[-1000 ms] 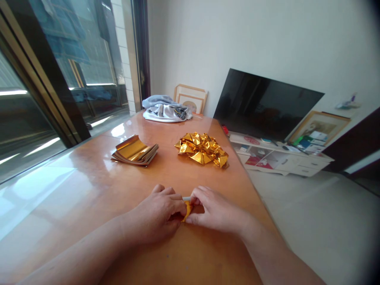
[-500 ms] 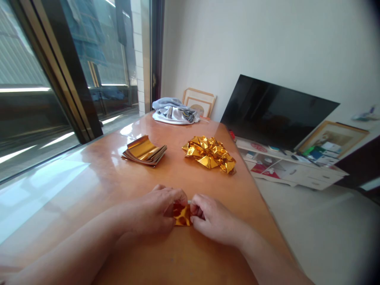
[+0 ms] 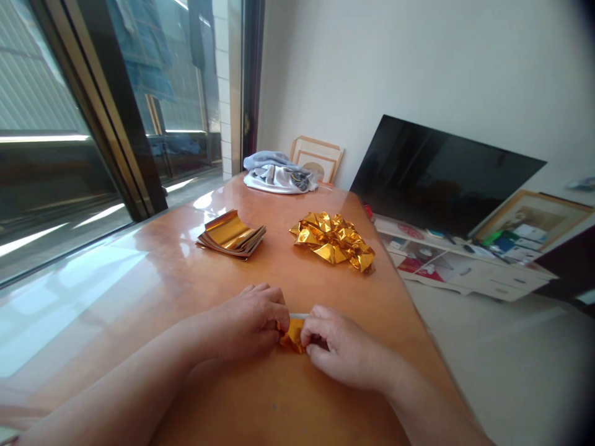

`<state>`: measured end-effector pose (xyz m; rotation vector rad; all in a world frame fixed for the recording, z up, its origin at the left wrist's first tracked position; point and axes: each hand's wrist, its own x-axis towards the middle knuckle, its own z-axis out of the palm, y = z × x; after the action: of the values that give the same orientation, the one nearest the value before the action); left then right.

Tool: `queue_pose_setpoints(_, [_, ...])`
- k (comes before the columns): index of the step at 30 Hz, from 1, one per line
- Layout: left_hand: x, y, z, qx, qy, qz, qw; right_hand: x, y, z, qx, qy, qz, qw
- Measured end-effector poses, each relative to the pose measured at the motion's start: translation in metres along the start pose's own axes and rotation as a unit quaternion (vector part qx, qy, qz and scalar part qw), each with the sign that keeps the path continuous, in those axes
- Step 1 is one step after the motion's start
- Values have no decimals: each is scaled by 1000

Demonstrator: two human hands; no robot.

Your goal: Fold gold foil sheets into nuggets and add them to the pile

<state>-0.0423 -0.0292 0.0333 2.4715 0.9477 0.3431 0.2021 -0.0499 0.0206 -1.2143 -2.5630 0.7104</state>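
- The wooden counter [image 3: 153, 291] carries everything here; no box or tray stands on it, so the gold pieces lie straight on the wood.
- One flat stack of gold foil sheets [image 3: 231, 234] lies left of centre, its top sheet curling up at one edge.
- One loose heap of folded gold pieces [image 3: 333, 240] lies to the right of the stack, near it but apart; how many pieces are in the heap I cannot count from here.
- One bundle of grey and white cloth [image 3: 277, 173] sits at the far end of the counter, in front of two picture frames [image 3: 318, 159] leaning on the wall.
- One small gold foil piece [image 3: 294, 335] lies at the near middle of the counter, pinched between both hands, with a pale strip showing along its upper edge.
- The left hand [image 3: 248, 319] lies palm down, fingers curled in, fingertips closed on the left side of the foil piece.
- The right hand [image 3: 341, 350] comes in from the right, knuckles up, thumb and forefinger closed on the foil's right side.
- Both forearms rest low over the counter, angled in toward each other.
- Off the counter to the right, one dark television [image 3: 441, 176] leans against the wall above a low white shelf [image 3: 469, 266].
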Motion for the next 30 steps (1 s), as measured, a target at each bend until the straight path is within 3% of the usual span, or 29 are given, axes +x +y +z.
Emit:
queue_pose_setpoints(18, [11,-8,14,-38,30,-41,998,-8,0,-14,1,-44,-67,997])
queue_pose_setpoints(30, [25,-2,30,28,62,-122,990,-7,-3,-17,23,-43,-74,996])
